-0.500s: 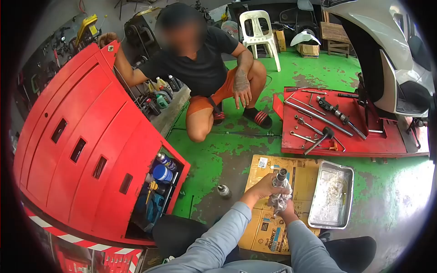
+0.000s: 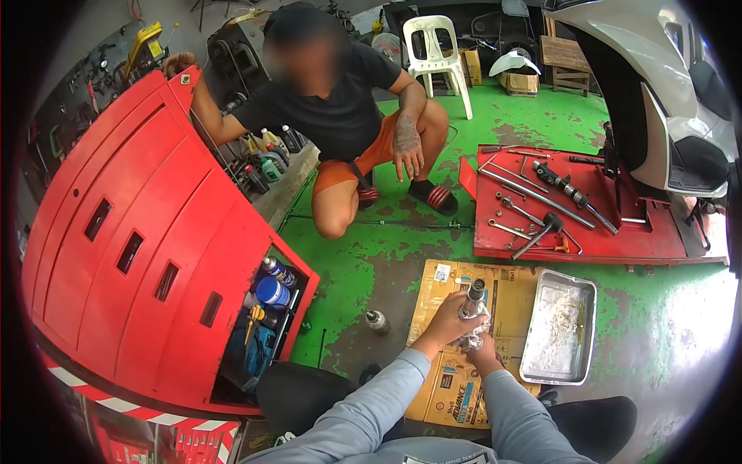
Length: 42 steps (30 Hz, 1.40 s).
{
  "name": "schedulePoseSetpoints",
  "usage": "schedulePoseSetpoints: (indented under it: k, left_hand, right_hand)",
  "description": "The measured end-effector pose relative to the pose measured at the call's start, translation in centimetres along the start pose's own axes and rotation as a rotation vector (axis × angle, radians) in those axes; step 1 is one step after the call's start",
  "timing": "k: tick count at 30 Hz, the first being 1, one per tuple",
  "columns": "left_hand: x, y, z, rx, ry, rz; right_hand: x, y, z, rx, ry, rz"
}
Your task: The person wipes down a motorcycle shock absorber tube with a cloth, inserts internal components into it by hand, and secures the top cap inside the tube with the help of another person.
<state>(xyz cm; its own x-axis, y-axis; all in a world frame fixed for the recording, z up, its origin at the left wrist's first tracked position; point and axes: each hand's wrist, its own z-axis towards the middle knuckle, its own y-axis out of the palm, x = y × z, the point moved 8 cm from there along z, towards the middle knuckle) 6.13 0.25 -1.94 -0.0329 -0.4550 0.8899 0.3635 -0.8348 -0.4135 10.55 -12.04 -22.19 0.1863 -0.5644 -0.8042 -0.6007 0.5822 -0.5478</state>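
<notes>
My left hand (image 2: pixel 448 321) is closed around a metal tube (image 2: pixel 476 291), whose round, dark open end points up toward me. A pale crumpled rag (image 2: pixel 471 337) wraps the tube beneath that end. Just below, my right hand (image 2: pixel 485 357) is closed on the lower part of the rag and tube; its fingertips are partly hidden. Both hands are above a flattened cardboard sheet (image 2: pixel 440 371) on the floor. A silvery metal tray (image 2: pixel 590 329) with wet residue lies to the right. To the left, a small bottle (image 2: pixel 377 322) stands on the floor.
Across from me a person (image 2: pixel 340 124) squats, one hand on a red cabinet (image 2: pixel 139 255) with bottles and cans inside. A red platform (image 2: pixel 495 224) bears wrenches, a mallet (image 2: pixel 550 224) and a shock-like metal cylinder (image 2: pixel 576 197). A vehicle (image 2: pixel 657 93) stands above it.
My left hand has shifted slightly on the rag-wrapped tube, covering more of the rag. The whole view has moved a little; the other person stays in the same squat.
</notes>
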Motion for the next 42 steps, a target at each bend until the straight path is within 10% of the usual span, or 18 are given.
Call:
schedulePoseSetpoints:
  k: [6,12,22,29,42]
  left_hand:
    - [-0.6,-0.7,-0.2,0.1,-0.028,-0.305]
    - [-3.1,-0.7,-0.7,0.146,-0.068,-0.342]
    - [-1.9,-0.2,0.2,0.105,0.008,-0.151]
    - [-1.1,-0.8,0.3,0.18,0.1,-0.014]
    - [-2.8,-1.7,0.2,0.224,0.078,-0.079]
  right_hand:
    - [2.7,2.8,1.9,-0.146,0.177,0.345]
    - [-1.5,-3.7,0.6,0.168,-0.108,0.047]
    - [-9.5,-9.0,2.8,0.07,-0.071,0.937]
    - [-12.3,-5.4,0.8,-0.185,0.092,0.915]
    - [-16.7,-11.9,-1.7,0.362,-0.272,0.076]
